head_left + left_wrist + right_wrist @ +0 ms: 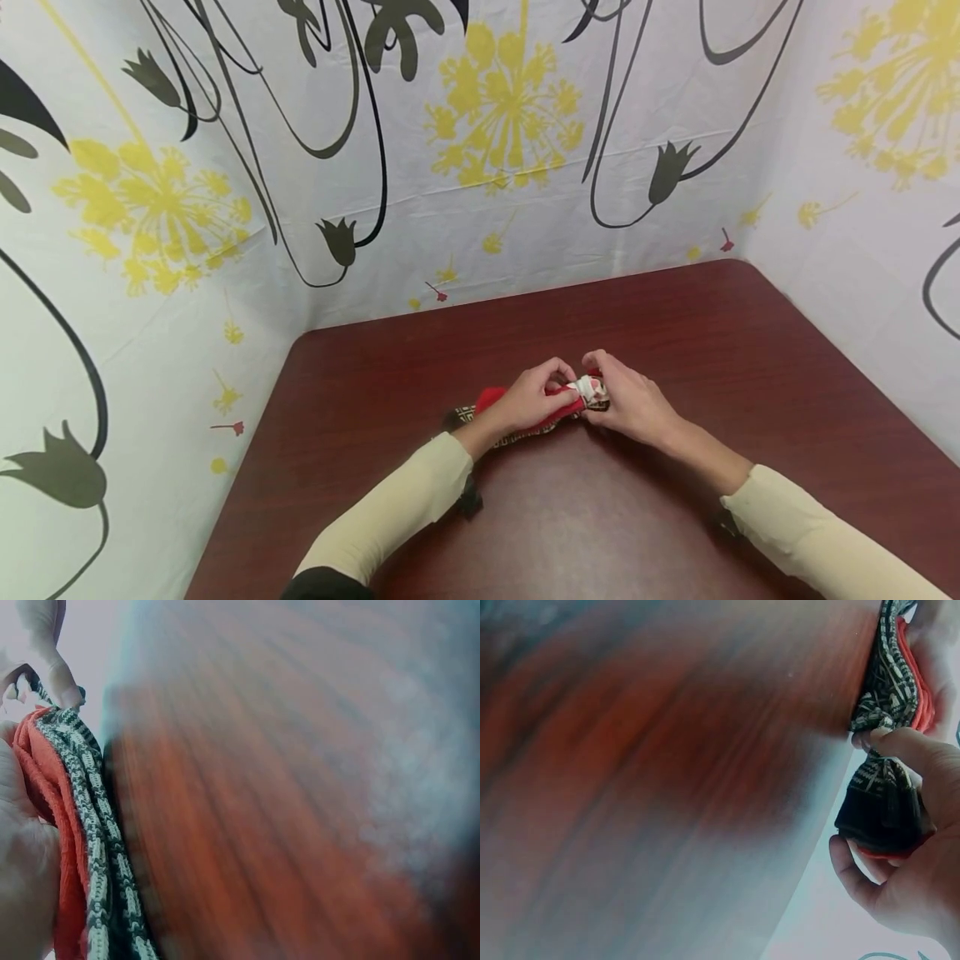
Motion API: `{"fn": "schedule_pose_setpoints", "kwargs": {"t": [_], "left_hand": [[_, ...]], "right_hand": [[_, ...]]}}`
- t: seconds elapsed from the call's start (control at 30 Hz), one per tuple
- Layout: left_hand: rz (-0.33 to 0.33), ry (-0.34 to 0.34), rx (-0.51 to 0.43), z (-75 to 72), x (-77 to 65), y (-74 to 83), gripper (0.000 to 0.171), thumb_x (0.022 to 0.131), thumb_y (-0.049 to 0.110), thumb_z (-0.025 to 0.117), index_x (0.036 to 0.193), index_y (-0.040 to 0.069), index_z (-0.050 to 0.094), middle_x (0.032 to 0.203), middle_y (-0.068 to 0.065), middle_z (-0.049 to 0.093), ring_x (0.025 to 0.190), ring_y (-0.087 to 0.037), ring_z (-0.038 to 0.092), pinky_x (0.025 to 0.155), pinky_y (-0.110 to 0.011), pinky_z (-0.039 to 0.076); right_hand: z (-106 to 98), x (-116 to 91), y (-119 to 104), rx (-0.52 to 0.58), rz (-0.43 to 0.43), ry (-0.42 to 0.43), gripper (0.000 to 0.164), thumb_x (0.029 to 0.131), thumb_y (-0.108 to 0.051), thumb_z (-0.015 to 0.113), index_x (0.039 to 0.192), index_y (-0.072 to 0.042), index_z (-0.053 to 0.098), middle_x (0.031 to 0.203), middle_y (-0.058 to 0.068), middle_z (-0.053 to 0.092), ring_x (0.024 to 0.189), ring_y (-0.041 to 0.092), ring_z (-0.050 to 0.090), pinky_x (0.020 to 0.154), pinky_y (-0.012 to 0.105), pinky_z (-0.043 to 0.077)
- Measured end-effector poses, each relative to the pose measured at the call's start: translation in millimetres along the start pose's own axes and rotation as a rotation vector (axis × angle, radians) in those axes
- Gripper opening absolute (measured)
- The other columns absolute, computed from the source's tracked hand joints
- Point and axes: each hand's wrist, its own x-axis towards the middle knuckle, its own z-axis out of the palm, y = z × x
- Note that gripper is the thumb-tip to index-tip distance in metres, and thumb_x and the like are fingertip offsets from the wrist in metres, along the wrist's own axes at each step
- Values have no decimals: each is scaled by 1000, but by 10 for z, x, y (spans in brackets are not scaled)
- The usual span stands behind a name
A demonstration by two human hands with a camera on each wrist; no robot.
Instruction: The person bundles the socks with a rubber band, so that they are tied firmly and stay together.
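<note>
A long, soft bundle of red cloth [489, 397] and black-and-white patterned fabric [94, 832] lies over the far middle of the table. My left hand [534, 398] holds its red side between thumb and fingers, near the narrowed part. Beyond that, a short end with white and red markings [591, 389] sits inside the curled fingers of my right hand [636, 404]. From the right wrist view, this end flares into a black band [881, 814], and the right thumb presses the pinched-in neck [877, 742]. My left palm partly covers the red cloth.
The dark red wooden table [390, 367] has rounded far corners. White fabric walls [420, 225] with grey and yellow flower prints rise at its back and sides. A small dark object [468, 500] shows beside the left sleeve.
</note>
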Motion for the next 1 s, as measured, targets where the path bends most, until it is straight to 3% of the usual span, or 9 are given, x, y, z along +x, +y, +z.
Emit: {"fn": "schedule_pose_setpoints", "kwargs": {"t": [0.33,0.6,0.77,1.0], "left_hand": [[-10,0,7,-7,10,12,20,103,20,70,120,14,62,113,1,69,99,-5,67,89,-21,52],[-29,7,-6,-27,12,30,18,102,20,71,117,13,64,112,0,69,97,-6,67,90,-23,52],[-35,6,-15,-31,14,23,18,102,19,71,117,13,64,111,-1,70,96,-7,67,90,-23,52],[-34,3,-26,-24,28,26,17,102,18,71,117,13,64,110,-1,70,97,-6,66,90,-22,52]], "right_hand": [[-12,-9,7,21,28,-51,69,71,-6,89,129,-11,52,111,6,65,84,20,60,64,41,51],[11,2,-26,-33,0,-25,77,69,-16,102,129,-8,54,118,9,65,95,27,67,70,51,57],[11,12,-33,-24,18,-28,66,74,-9,96,125,-9,56,112,7,66,89,24,65,67,47,55],[5,16,-21,-8,27,-46,64,73,-2,90,126,-10,55,110,7,66,89,25,65,65,47,54]]}}
